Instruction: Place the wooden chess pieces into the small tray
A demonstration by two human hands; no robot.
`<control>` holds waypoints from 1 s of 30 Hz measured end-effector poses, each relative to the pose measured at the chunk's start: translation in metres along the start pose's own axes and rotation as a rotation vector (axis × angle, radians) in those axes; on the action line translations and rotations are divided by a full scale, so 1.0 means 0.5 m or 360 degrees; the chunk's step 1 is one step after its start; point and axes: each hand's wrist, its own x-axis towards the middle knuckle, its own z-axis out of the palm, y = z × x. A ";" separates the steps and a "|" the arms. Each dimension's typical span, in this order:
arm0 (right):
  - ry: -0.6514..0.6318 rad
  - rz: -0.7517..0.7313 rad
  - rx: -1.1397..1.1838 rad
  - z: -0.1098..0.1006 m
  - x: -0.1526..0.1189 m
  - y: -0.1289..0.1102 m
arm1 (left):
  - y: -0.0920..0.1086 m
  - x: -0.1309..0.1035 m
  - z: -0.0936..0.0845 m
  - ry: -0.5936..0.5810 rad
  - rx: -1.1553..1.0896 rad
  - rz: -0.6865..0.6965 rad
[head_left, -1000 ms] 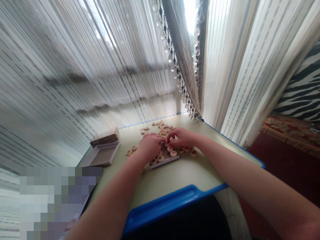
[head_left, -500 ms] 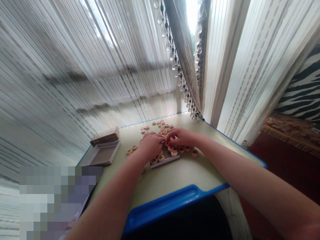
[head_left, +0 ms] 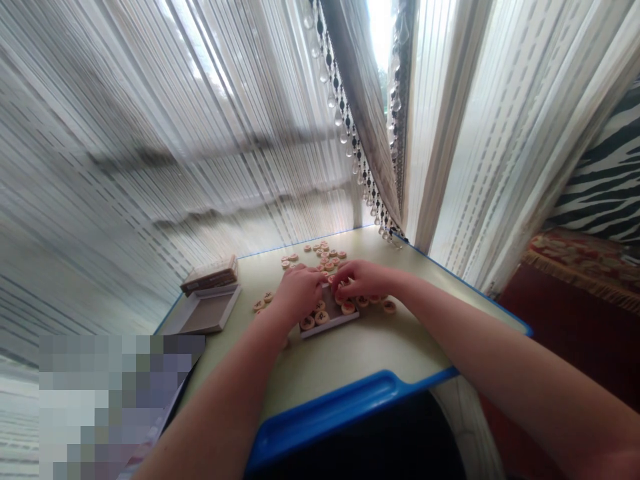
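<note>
Discs (head_left: 321,318) marked in red or black characters lie in a shallow tray (head_left: 331,326) between the two hands, with more loose on the surface (head_left: 360,350) around it. They look light, stiff and fairly smooth, probably wood or hard plastic, so they should slide easily and be hard to damage; the thick rounded rim seems the best place to pinch, thumb opposite a finger. The tray walls look thin, like card, and would likely bend if pressed

Right hand (head_left: 359,279) is bent narrow, its fingertips down at the discs in the tray's right part; whether it grips one I cannot tell. Left hand (head_left: 299,293) curves over the left side, its grip also hidden

Compared with half a second ago, the right hand sits slightly lower, covering more of the disc behind the near right-corner one, while the left has hardly moved
</note>
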 end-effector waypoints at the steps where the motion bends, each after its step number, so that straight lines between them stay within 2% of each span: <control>1: -0.0024 -0.0022 0.0003 0.000 -0.001 -0.001 | 0.000 0.000 -0.001 0.0007 0.0000 -0.0008; 5: -0.0098 -0.0057 -0.0008 0.000 -0.003 -0.002 | 0.000 -0.001 -0.002 0.0024 -0.0001 -0.0004; 15: -0.0110 0.0011 0.0014 0.000 -0.001 0.004 | 0.000 -0.001 -0.005 -0.0050 -0.0022 -0.0033; 25: -0.0089 0.0066 0.0069 0.001 -0.002 0.003 | -0.001 -0.002 -0.004 -0.0043 0.0011 -0.0019; 30: -0.0178 0.0066 0.0108 -0.003 -0.003 0.000 | 0.002 -0.004 -0.013 -0.0077 -0.0021 0.0014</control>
